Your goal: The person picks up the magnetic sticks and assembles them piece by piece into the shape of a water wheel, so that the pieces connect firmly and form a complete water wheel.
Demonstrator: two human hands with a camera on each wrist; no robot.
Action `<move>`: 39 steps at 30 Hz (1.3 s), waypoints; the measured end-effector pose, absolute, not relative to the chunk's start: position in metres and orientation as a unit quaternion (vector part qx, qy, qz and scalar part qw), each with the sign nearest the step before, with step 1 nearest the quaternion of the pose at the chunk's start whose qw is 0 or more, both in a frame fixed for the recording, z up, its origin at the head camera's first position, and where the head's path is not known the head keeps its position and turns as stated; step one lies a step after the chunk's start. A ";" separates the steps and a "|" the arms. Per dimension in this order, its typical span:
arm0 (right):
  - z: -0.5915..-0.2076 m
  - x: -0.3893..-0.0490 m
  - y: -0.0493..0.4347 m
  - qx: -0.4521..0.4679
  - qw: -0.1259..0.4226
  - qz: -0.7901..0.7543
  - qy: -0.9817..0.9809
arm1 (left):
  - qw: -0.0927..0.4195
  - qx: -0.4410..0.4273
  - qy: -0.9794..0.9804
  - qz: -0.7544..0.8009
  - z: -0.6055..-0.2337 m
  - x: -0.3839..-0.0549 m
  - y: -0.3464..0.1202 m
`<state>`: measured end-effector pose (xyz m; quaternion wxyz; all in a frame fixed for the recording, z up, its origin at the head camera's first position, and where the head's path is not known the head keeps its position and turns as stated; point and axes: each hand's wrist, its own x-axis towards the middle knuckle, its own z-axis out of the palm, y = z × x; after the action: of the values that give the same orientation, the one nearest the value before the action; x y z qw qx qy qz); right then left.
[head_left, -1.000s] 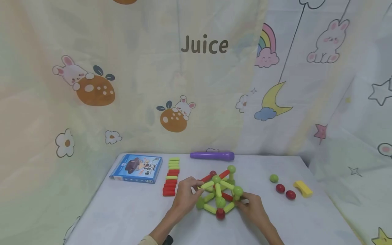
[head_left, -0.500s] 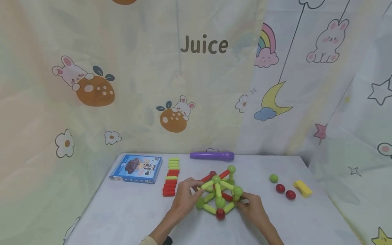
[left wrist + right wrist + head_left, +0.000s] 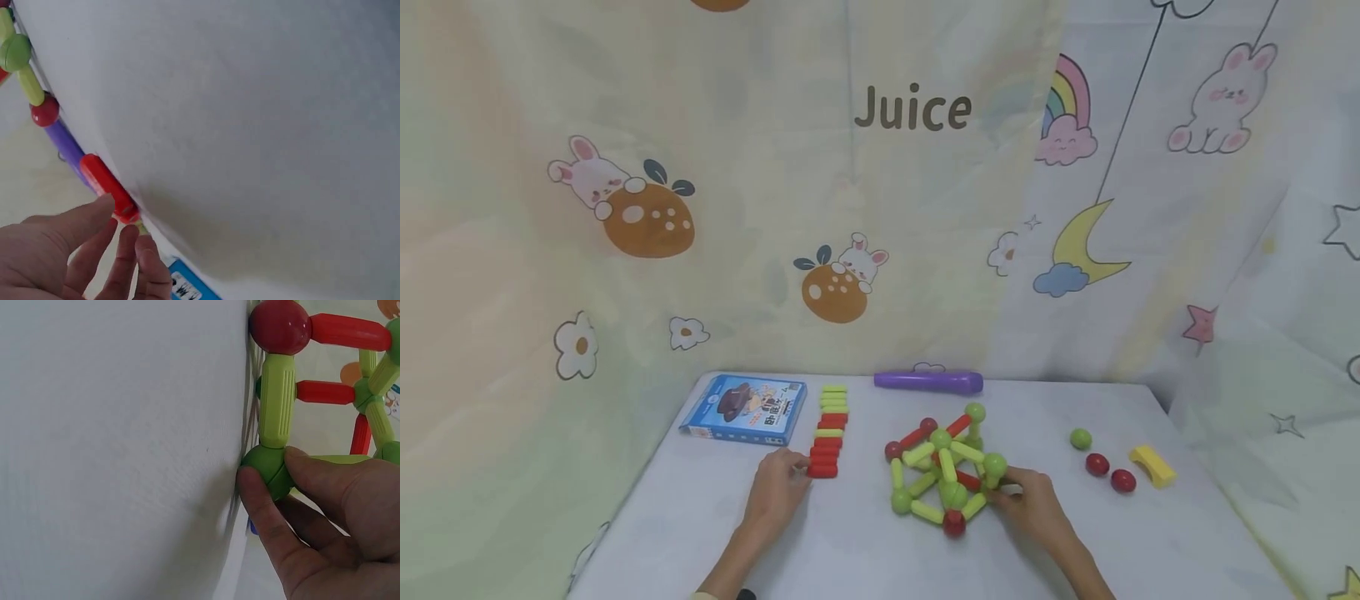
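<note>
My left hand is at the near end of a row of red and light-green magnetic rods. Its thumb and fingertips pinch the end of the nearest red rod, which lies at the front of the row. A framework of magnetic rods and balls stands right of the row. At its right side my right hand holds it, thumb and fingers pinching a lower green ball. A light-green rod joins that ball to a red ball. The right hand's other fingers are partly hidden in the head view.
A blue game box lies left of the rods, and a purple microphone-shaped tube lies along the back. On the right are a loose green ball, two red balls and a yellow arched block. Patterned fabric hangs behind.
My left hand has let go of the framework's left side and moved left to the front of the rod row. My right hand keeps hold of the framework. The head view has shifted slightly.
</note>
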<state>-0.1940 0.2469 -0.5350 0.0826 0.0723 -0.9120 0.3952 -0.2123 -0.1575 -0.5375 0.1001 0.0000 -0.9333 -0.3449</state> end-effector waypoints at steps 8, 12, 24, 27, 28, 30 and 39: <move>-0.538 -0.195 0.251 0.068 0.075 0.396 -0.913 | 0.072 -0.010 -0.936 -0.345 -0.541 -0.222 -0.156; -0.540 -0.195 0.252 0.066 0.075 0.396 -0.913 | 0.057 -0.017 -0.933 -0.355 -0.539 -0.222 -0.151; -0.540 -0.193 0.257 0.067 0.086 0.399 -0.911 | 0.024 -0.175 -0.901 -0.396 -0.505 -0.211 -0.092; -0.541 -0.194 0.257 0.076 0.084 0.403 -0.908 | 0.024 -0.208 -0.902 -0.377 -0.500 -0.212 -0.076; -0.541 -0.194 0.256 0.078 0.082 0.405 -0.907 | 0.023 -0.213 -0.903 -0.373 -0.499 -0.212 -0.071; -0.541 -0.194 0.255 0.078 0.078 0.407 -0.907 | 0.023 -0.222 -0.900 -0.375 -0.498 -0.212 -0.065; -0.541 -0.195 0.255 0.058 0.080 0.399 -0.912 | 0.002 -0.242 -0.871 -0.427 -0.500 -0.211 -0.054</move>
<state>-0.1953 0.2553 -0.5414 0.0796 0.0583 -0.9118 0.3986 -0.2107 -0.0538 -0.5003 0.0020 -0.2424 -0.8713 -0.4266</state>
